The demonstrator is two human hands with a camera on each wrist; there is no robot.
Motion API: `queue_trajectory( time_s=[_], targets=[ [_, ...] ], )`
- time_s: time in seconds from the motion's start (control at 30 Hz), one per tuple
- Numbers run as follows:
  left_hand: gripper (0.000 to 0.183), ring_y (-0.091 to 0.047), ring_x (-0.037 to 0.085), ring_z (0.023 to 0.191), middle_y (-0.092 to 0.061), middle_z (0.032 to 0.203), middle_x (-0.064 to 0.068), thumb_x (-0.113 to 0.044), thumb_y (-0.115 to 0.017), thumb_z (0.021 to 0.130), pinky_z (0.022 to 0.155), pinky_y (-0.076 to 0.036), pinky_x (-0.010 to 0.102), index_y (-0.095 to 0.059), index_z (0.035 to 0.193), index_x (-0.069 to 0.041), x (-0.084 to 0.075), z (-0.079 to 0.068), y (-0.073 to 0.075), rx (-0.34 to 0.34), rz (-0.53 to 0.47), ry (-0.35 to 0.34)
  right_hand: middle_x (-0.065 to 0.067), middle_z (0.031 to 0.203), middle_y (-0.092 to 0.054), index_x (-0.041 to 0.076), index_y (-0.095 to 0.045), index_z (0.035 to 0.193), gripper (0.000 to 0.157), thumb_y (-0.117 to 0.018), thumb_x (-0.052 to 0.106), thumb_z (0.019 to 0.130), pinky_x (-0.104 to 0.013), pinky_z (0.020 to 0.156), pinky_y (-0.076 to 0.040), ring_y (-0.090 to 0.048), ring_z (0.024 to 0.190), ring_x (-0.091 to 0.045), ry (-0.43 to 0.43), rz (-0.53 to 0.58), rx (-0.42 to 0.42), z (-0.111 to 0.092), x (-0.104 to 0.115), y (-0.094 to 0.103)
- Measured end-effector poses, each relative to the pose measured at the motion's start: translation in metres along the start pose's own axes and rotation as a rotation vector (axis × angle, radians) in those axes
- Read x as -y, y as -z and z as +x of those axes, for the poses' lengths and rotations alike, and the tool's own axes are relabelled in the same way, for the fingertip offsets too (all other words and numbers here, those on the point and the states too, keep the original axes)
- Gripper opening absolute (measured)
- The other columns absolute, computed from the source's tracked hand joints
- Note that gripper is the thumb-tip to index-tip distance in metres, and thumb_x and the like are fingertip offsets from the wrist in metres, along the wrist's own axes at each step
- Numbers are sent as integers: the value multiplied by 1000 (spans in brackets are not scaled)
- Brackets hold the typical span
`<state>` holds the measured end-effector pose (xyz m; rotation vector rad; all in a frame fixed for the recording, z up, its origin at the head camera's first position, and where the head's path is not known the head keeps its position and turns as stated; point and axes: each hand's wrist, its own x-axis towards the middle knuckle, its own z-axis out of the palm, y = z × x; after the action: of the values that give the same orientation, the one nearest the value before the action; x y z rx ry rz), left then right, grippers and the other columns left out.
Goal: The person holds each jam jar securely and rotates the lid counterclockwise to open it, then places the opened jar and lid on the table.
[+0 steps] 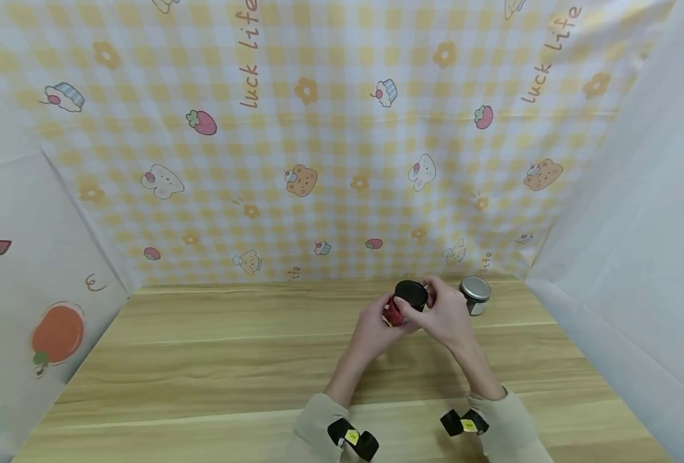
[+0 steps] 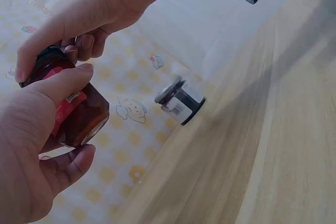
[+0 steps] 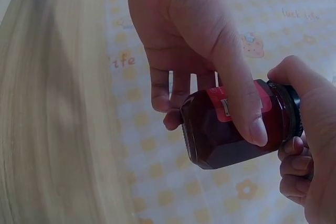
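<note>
In the head view, both hands meet over the right half of the table around a faceted glass jar [image 1: 394,315] with dark red contents and a black lid [image 1: 411,294]. My left hand [image 1: 378,329] grips the jar's body, its thumb lying across the red label [image 2: 62,113] in the left wrist view. The right hand [image 1: 449,316] has its fingers curled round the lid [image 3: 292,103], which sits on the jar. Seen from the right wrist, the jar [image 3: 220,140] lies tilted nearly sideways between the hands.
A second jar [image 1: 475,297], dark with a silver lid and a white label, stands on the wooden table [image 1: 203,366] just right of the right hand. Behind the table hangs a yellow checked cloth [image 1: 342,141]; a white sheet [image 1: 637,257] borders the right side.
</note>
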<state>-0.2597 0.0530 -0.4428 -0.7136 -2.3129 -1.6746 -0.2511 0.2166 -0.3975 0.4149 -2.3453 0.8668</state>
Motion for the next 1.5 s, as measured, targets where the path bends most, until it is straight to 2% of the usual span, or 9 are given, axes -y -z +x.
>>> queue_trajectory(
  time_s=[0.17, 0.37, 0.57, 0.87, 1.13, 1.4, 1.5],
  targets=[
    [41, -54, 6, 72, -60, 89, -4, -27, -86, 82, 60, -48, 22, -67, 116, -15, -5, -1, 5, 0, -23, -3, -7, 66, -53, 2, -66, 106, 47, -86, 32, 77, -27, 52, -36, -44, 56, -13, 23, 13, -3, 0, 8, 4],
    [40, -57, 8, 77, -64, 94, -1, -24, -86, 81, 65, -52, 24, -69, 115, -14, -11, -2, 10, -27, -36, -25, -1, 67, -50, 1, -67, 107, 47, -88, 30, 76, -27, 52, -36, -43, 56, -12, 46, 40, -9, 2, 19, 8],
    [37, -58, 7, 74, -63, 92, -2, -23, -87, 80, 64, -52, 25, -70, 112, -13, -17, -5, 18, -44, -80, 2, 0, 68, -51, 3, -69, 109, 47, -88, 32, 76, -26, 53, -36, -43, 58, -11, 65, 52, -10, 5, 30, 11],
    [40, -60, 9, 79, -66, 94, -1, -20, -87, 80, 65, -54, 25, -71, 116, -15, -24, -9, 31, -39, -92, -5, 2, 68, -50, 7, -71, 107, 43, -89, 30, 75, -25, 53, -36, -43, 59, -9, 133, 67, -16, 7, 39, 12],
    [41, -61, 10, 80, -67, 93, -5, -24, -88, 78, 65, -54, 26, -72, 115, -17, -28, -15, 40, -41, -95, 28, -1, 70, -52, 9, -70, 106, 40, -89, 29, 77, -24, 53, -37, -45, 61, -9, 146, 104, 38, 9, 47, 13],
    [41, -61, 11, 81, -69, 94, -5, -23, -89, 77, 61, -53, 25, -72, 114, -18, -30, -23, 52, -77, -54, -4, 4, 72, -52, 10, -70, 111, 45, -87, 37, 79, -26, 55, -40, -50, 62, -16, 125, 102, 118, 12, 62, 14],
    [41, -60, 11, 78, -68, 94, -6, -23, -90, 77, 58, -51, 24, -72, 114, -18, -29, -26, 57, -84, -52, -13, 4, 72, -53, 11, -70, 113, 46, -87, 38, 80, -27, 56, -40, -50, 63, -14, 128, 108, 148, 13, 66, 12]
  ],
)
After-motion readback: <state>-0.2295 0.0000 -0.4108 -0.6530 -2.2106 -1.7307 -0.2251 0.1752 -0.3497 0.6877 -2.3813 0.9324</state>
